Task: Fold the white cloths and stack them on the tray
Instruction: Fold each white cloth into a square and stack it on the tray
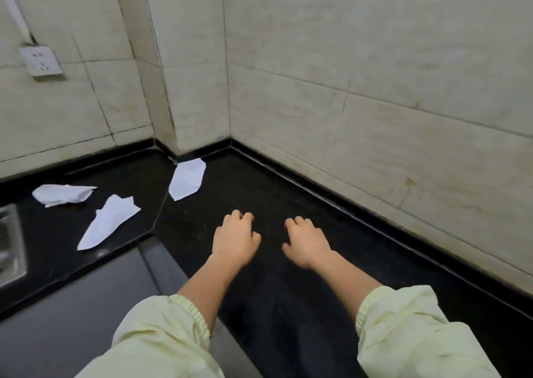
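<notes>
Cloths (109, 222) lie left of left hand (235, 237)

Both hands over black polished stone countertop (288, 193), palms down, close together but apart. Left hand (235, 239) and right hand (307, 240): fingers bent downward, holding nothing; can't tell if tips touch the stone. Pale yellow-green sleeves (161, 337) pushed up the forearms. Three white cloths lie apart: a flat pointed one (187, 181) by the wall corner, a crumpled one (63, 194) far left, a long pointed one (109, 222) nr counter's front edge. Metal sink rim (10, 245) at left edge. White wall socket (40, 60) on beige tiled wall (360, 75).
</notes>
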Demonstrator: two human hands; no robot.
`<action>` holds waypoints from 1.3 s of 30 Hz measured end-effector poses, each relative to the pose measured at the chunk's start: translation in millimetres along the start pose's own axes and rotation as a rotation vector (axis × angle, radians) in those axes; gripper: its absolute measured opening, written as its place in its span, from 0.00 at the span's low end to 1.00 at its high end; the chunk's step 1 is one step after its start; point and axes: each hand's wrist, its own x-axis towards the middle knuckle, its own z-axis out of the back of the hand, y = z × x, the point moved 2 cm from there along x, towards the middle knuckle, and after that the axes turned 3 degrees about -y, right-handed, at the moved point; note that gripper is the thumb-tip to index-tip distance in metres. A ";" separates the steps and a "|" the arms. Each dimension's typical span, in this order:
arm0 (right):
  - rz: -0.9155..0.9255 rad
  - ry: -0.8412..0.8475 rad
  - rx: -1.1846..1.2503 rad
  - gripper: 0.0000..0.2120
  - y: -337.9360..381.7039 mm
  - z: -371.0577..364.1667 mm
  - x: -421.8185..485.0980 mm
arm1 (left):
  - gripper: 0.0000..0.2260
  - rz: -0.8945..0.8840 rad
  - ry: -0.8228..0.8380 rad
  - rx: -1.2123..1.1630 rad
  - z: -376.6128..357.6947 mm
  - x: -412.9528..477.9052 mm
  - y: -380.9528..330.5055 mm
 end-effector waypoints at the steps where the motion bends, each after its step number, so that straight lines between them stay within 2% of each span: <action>1: 0.002 -0.002 0.000 0.22 8.6 -2.3 16.2 | 0.17 0.017 0.006 0.007 -0.4 12.7 11.9; 8: 0.005 0.033 -0.006 0.24 69.4 -25.0 109.4 | 0.19 0.070 0.039 0.042 -8.1 87.2 93.5; 13: -0.016 0.056 0.007 0.23 107.7 -48.8 178.6 | 0.18 0.022 0.018 0.049 -16.9 143.7 155.4; 23: -0.071 0.176 0.090 0.24 195.3 -104.4 309.8 | 0.15 0.040 0.201 0.034 -51.6 252.7 293.0; 30: -0.048 0.180 0.096 0.22 220.9 -135.8 379.4 | 0.18 0.048 0.258 -0.016 -82.5 290.4 335.5; 39: 0.111 0.226 0.017 0.25 225.1 -161.7 440.9 | 0.18 -0.023 0.311 0.000 -103.2 325.5 356.2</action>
